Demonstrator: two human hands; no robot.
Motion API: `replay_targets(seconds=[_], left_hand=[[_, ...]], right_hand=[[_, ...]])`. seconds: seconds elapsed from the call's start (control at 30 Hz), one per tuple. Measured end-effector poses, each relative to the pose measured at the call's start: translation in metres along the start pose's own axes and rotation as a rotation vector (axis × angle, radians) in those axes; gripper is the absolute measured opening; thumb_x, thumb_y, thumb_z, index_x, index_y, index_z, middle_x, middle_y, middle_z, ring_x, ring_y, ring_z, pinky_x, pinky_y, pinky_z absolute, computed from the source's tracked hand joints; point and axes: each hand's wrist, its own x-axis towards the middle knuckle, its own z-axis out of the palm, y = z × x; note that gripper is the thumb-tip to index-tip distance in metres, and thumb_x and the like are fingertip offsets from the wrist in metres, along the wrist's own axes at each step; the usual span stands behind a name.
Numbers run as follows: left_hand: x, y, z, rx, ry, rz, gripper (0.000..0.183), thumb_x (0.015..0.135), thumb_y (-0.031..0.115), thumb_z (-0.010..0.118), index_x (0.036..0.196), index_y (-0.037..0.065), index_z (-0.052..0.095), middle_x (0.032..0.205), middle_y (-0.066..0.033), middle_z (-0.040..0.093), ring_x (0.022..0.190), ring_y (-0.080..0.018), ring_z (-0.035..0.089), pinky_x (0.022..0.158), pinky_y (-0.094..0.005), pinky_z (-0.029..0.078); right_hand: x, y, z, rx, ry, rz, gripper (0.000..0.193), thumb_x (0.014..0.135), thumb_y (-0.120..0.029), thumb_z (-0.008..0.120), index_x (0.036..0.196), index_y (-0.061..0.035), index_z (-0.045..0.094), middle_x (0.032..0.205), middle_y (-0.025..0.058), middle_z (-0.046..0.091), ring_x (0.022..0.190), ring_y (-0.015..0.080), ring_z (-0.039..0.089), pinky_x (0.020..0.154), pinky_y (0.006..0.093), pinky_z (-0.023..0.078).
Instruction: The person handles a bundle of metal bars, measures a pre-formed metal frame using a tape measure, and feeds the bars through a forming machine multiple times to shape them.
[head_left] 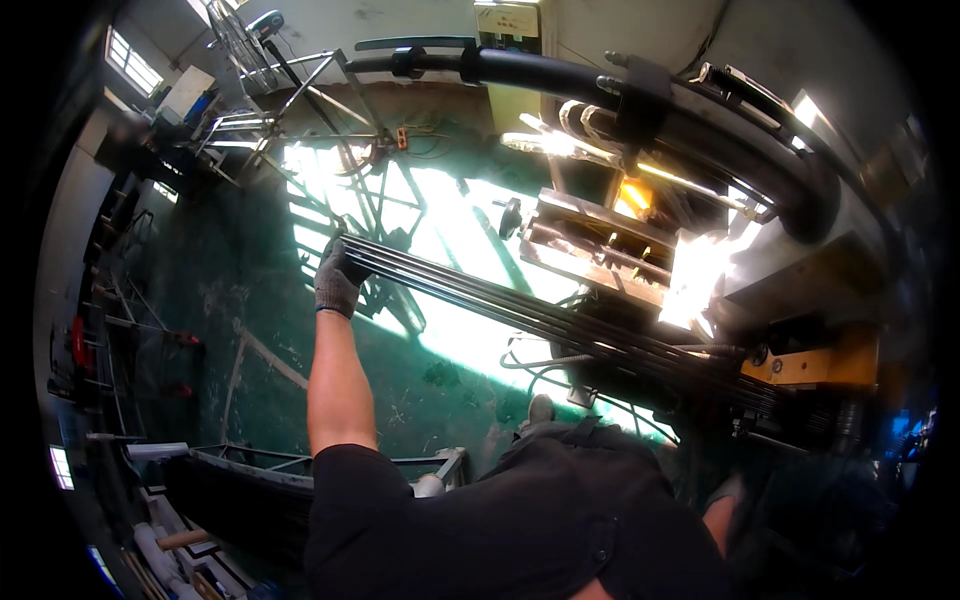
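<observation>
My left hand (339,280), in a grey knitted glove, is closed around the near-left ends of a bundle of long, thin dark metal bars (480,293). Several bars lie side by side in it, sloping away to the right. Their far ends run into the shadow beside a machine with a yellow-orange block (808,367). At the lower right, a short stretch of bare skin with a dim greyish end shows beside my dark shirt. It may be my right arm, but no fingers can be made out there.
Beyond the bars stands a machine slide with a handwheel (511,218). A thick black curved tube (545,75) arches above it. Metal frames (285,125) stand at the far left, and another frame (450,465) sits near my left side. Cables (540,365) trail on the sunlit green floor (400,375).
</observation>
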Motion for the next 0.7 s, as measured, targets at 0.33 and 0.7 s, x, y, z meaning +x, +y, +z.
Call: replay_targets(seconds=[0.33, 0.7], left_hand=[[0.016, 0.012, -0.039, -0.015, -0.106, -0.198, 0.044, 0.115, 0.039, 0.048, 0.153, 0.018, 0.055, 0.135, -0.0126, 0.067, 0.125, -0.0355, 0.064, 0.106, -0.0594, 0.054], [-0.045, -0.063, -0.011, -0.159, 0.371, -0.154, 0.067, 0.111, 0.047, 0.051, 0.157, -0.001, 0.041, 0.158, -0.0237, 0.050, 0.143, -0.0462, 0.050, 0.120, -0.0630, 0.043]], right_hand=[[0.021, 0.046, -0.023, -0.043, 0.105, -0.193, 0.053, 0.085, -0.028, 0.082, 0.117, 0.0139, 0.073, 0.115, 0.0190, 0.077, 0.100, 0.0285, 0.071, 0.089, 0.0410, 0.054], [0.037, 0.052, -0.029, -0.583, 0.034, -0.434, 0.052, 0.088, -0.033, 0.075, 0.127, 0.0004, 0.072, 0.125, 0.0237, 0.075, 0.118, 0.0427, 0.069, 0.096, 0.0444, 0.054]])
